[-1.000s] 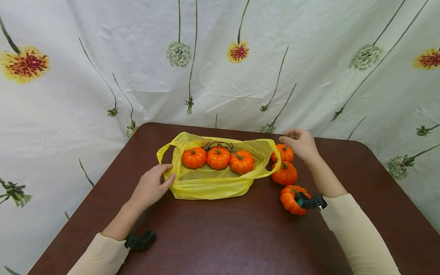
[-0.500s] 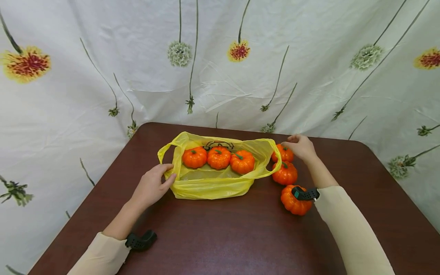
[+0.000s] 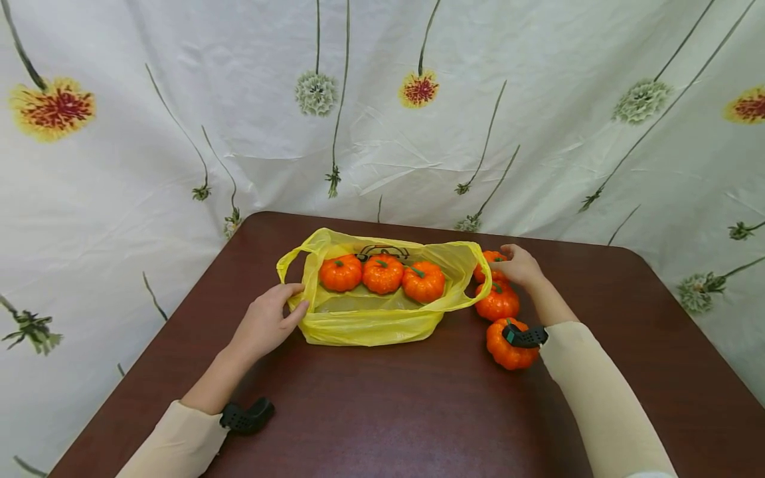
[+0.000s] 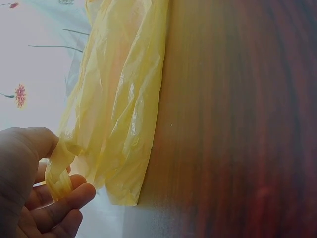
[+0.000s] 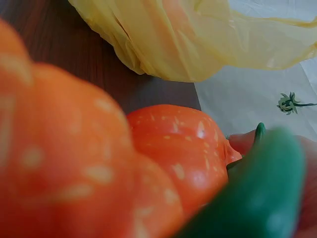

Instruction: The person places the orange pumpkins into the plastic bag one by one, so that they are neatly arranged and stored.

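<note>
A yellow plastic bag (image 3: 370, 328) lies with its mouth open, and three small orange pumpkins (image 3: 382, 273) sit in a row inside. My left hand (image 3: 269, 320) holds the bag's left handle; the left wrist view shows fingers (image 4: 74, 198) curled round the yellow strip (image 4: 58, 173). Right of the bag, three more pumpkins stand in a line: a far one (image 3: 483, 273), a middle one (image 3: 497, 303) and a near one (image 3: 508, 352). My right hand (image 3: 522, 267) grips the top of the far pumpkin, its fingers partly hidden in the right wrist view by the nearer pumpkins.
The brown table (image 3: 382, 411) carries everything, with a pale flowered cloth (image 3: 382, 133) hanging behind its far edge. The bag's right handle (image 3: 478, 299) loops close against the outer pumpkins. My right forearm passes over the near pumpkin.
My right hand has come down and slightly toward me, from above the far pumpkin onto it. The left hand keeps its hold on the bag.
</note>
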The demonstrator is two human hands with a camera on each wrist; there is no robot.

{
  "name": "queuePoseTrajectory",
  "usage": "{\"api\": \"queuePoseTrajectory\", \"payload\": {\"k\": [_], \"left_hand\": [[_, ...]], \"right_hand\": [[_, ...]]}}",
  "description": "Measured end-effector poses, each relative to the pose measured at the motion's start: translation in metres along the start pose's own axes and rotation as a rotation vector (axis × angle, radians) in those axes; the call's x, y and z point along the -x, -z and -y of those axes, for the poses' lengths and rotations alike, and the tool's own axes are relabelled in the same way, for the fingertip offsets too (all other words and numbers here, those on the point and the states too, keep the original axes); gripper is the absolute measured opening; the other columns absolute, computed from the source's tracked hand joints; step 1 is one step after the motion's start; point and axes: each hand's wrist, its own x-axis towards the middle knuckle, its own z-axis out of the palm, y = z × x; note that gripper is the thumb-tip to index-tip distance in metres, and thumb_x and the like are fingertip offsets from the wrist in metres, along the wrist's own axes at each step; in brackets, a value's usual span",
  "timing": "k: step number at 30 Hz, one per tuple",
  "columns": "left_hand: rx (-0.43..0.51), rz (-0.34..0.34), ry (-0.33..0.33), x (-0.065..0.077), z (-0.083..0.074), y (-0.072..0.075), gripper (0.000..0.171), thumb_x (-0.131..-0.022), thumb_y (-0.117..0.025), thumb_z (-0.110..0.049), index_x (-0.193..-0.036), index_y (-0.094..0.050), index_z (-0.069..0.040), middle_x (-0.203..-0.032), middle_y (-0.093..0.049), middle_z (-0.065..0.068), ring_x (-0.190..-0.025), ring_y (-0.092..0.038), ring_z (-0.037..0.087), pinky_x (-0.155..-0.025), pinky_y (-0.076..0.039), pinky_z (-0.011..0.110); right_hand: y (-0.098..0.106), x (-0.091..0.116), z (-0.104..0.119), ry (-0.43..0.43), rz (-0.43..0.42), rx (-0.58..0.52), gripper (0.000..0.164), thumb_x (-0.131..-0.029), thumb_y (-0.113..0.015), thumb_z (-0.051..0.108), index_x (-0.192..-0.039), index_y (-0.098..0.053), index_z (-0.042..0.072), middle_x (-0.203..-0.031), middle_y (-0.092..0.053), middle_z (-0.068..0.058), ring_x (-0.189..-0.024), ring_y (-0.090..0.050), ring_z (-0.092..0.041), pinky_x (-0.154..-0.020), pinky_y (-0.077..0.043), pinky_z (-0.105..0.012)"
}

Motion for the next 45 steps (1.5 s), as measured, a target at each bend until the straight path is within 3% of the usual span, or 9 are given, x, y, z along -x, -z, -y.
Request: {"api": "queuePoseTrajectory", "payload": {"k": [9, 20, 34, 45], "left_hand": [[0.001, 0.005, 0.003, 0.0, -0.001, 0.001, 0.036, -0.094, -0.063, -0.015, -0.122, -0.061, 0.007, -0.114, -0.063, 0.022, -0.081, -0.056, 0.027, -0.075, -0.051, 0.044], [0.0, 0.004, 0.004, 0.0, -0.002, 0.001, 0.036, -0.094, -0.063, -0.015, -0.122, -0.061, 0.007, -0.114, -0.063, 0.022, -0.08, -0.055, 0.025, -0.073, -0.051, 0.043], [0.0, 0.006, 0.017, 0.001, -0.003, 0.001, 0.037, -0.094, -0.063, -0.016, -0.123, -0.061, 0.007, -0.115, -0.063, 0.022, -0.084, -0.056, 0.028, -0.078, -0.052, 0.046], [0.0, 0.02, 0.03, 0.0, -0.004, 0.001, 0.037, -0.094, -0.062, -0.017, -0.123, -0.06, 0.007, -0.118, -0.062, 0.023, -0.101, -0.059, 0.036, -0.089, -0.049, 0.053]], "right_hand": [[-0.002, -0.001, -0.004, 0.052, -0.006, 0.11, 0.076, -0.089, -0.064, 0.031, -0.145, -0.032, -0.008, -0.143, -0.036, -0.034, -0.13, -0.035, -0.049, -0.106, -0.033, -0.056], [-0.003, -0.002, -0.007, 0.045, -0.028, 0.143, 0.076, -0.087, -0.069, 0.032, -0.144, -0.036, -0.006, -0.14, -0.041, -0.033, -0.127, -0.037, -0.049, -0.104, -0.035, -0.056], [-0.001, 0.002, -0.005, 0.01, -0.148, 0.015, 0.078, -0.085, -0.072, 0.035, -0.143, -0.037, -0.005, -0.138, -0.043, -0.029, -0.124, -0.041, -0.044, -0.102, -0.039, -0.053], [0.006, 0.008, 0.003, 0.079, -0.193, -0.014, 0.082, -0.084, -0.073, 0.038, -0.144, -0.037, -0.004, -0.139, -0.041, -0.029, -0.123, -0.042, -0.045, -0.099, -0.041, -0.055]]}}
